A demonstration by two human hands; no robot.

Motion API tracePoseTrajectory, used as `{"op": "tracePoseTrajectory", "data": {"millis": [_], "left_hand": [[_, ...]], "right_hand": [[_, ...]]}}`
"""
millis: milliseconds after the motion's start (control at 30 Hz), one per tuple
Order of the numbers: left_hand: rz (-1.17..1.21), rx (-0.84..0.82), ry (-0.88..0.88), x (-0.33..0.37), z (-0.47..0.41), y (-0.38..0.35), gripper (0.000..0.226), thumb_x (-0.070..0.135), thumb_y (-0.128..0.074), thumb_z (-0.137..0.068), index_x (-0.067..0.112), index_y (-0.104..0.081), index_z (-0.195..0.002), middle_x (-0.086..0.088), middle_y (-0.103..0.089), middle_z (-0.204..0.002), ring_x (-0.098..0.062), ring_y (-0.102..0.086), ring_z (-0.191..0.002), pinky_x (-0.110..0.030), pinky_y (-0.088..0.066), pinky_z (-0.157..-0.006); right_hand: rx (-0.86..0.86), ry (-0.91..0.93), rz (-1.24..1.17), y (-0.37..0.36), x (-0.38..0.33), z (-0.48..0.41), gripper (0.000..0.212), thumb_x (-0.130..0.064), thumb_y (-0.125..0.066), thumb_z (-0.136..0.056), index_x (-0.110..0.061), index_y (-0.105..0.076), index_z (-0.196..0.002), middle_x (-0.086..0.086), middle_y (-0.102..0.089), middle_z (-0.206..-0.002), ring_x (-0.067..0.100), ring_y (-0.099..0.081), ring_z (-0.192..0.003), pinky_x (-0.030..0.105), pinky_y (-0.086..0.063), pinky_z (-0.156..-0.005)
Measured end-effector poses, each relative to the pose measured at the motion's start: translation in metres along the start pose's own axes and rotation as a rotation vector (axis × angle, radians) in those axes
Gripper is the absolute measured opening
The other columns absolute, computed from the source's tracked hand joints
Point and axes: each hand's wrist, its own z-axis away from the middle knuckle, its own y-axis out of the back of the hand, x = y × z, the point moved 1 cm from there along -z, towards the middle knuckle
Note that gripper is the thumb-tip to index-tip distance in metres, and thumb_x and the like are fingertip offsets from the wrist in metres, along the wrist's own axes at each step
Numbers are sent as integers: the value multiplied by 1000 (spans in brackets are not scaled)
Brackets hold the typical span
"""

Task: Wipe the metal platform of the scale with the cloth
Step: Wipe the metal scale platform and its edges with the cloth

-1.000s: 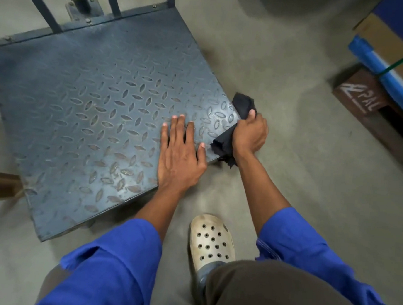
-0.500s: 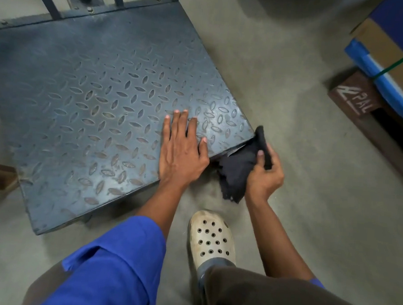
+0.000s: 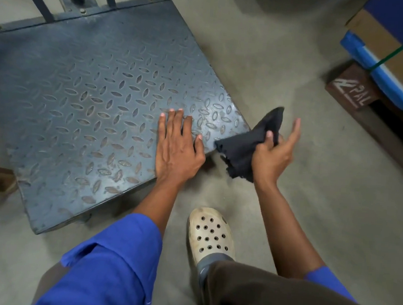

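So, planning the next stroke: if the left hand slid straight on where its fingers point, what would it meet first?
Ahead of the left hand lies only bare platform; it would likely first meet the frame at the far edge.

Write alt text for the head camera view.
A person's left hand rests flat on a scale's diamond-plate platform while the right hand holds a dark cloth beside its corner. A pale clog stands on the floor.

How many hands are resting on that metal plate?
1. The left hand lies flat on the metal platform near its front right corner. The right hand holds the black cloth beside that corner, off the platform.
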Motion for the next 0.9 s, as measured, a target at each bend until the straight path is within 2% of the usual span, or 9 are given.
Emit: {"op": "tracePoseTrajectory", "data": {"millis": [67,133,333,400,467,567,667,767,900], "left_hand": [[2,7,-4,-1,1,0,59,42,-41,-103,7,-46,-150,-17,-38,-164,-32,-23,-159,-50,-4,-133],[18,14,-9,0,3,1,57,41,-42,-103,7,-47,-149,-18,-39,-163,-32,-24,-159,-49,-3,-133],[31,37,-32,0,3,1,55,39,-43,-104,6,-49,-147,-18,-42,-160,-33,-26,-158,-48,-2,-133],[16,44,-33,0,3,1,55,38,-43,-104,5,-50,-147,-18,-43,-159,-33,-26,-158,-48,-3,-133],[25,51,-33,0,5,0,55,37,-44,-103,4,-51,-146,-18,-45,-159,-33,-27,-158,-49,-5,-133],[98,58,-31,-1,5,-2,53,35,-46,-103,4,-53,-145,-17,-46,-159,-32,-27,-158,-48,-9,-133],[208,43,-16,-4,12,-2,49,30,-50,-103,6,-53,-146,-16,-43,-161,-31,-25,-159,-47,-11,-133],[318,-35,33,-8,18,4,48,24,-56,-102,10,-52,-147,-12,-38,-166,-29,-21,-161,-48,-14,-132],[239,-189,98,-12,31,24,58,25,-60,-100,16,-43,-155,-9,-23,-173,-27,-8,-163,-49,-4,-133]], "right_hand": [[-124,38,123,-18,5,-1,58,-1,-57,-97,-24,-55,-150,5,-74,-127,23,-67,-110,11,-41,-91],[-178,154,235,-31,15,17,67,13,-54,-85,-20,-64,-142,9,-68,-139,31,-67,-100,13,-38,-87],[-212,531,167,11,15,13,60,14,-46,-75,-10,-77,-120,4,-74,-127,16,-64,-96,10,-45,-89],[-169,455,191,4,12,-3,60,12,-45,-77,-13,-77,-121,2,-74,-128,15,-61,-96,9,-44,-89],[-185,390,248,-14,14,-2,58,11,-45,-79,-11,-75,-123,5,-76,-125,26,-67,-95,23,-51,-87],[-235,535,248,-24,20,26,54,6,-40,-81,-4,-74,-120,13,-77,-119,36,-73,-94,29,-49,-91],[-353,630,173,-2,3,37,56,8,-43,-73,-9,-79,-112,5,-78,-118,27,-71,-96,31,-54,-91],[-237,629,137,3,-12,15,61,16,-47,-72,-9,-76,-120,5,-76,-123,22,-67,-101,29,-53,-92],[-246,558,365,-16,7,15,57,15,-49,-79,-5,-73,-127,19,-68,-135,43,-64,-100,46,-59,-87]]}}
